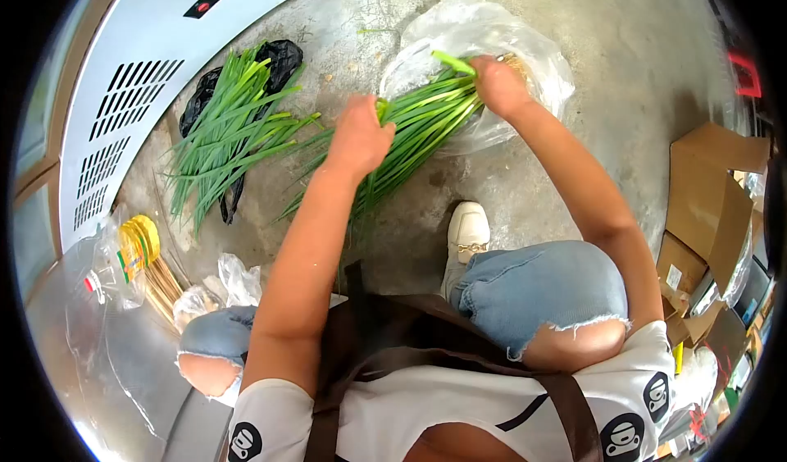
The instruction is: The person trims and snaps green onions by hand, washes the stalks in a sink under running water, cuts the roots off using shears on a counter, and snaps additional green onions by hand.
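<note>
A bunch of long green onions (426, 118) stretches between my hands, its leaves fanning out toward the floor at lower left. My right hand (500, 86) is closed at the upper end of the bunch, with a pale yellow-green leaf (453, 63) sticking out beside the fingers. My left hand (361, 136) is closed around some leaves farther down, and a bit of green shows at its thumb. Under the upper end lies a clear plastic bag (545, 48) spread on the floor. The root ends are mostly hidden by my right hand.
Another pile of green onions (234, 126) lies on a black plastic bag (283, 60) at left, near a white vented appliance (135, 93). Wooden sticks (164, 290) and a clear bottle (102, 282) are lower left. An open cardboard box (701, 187) stands at right.
</note>
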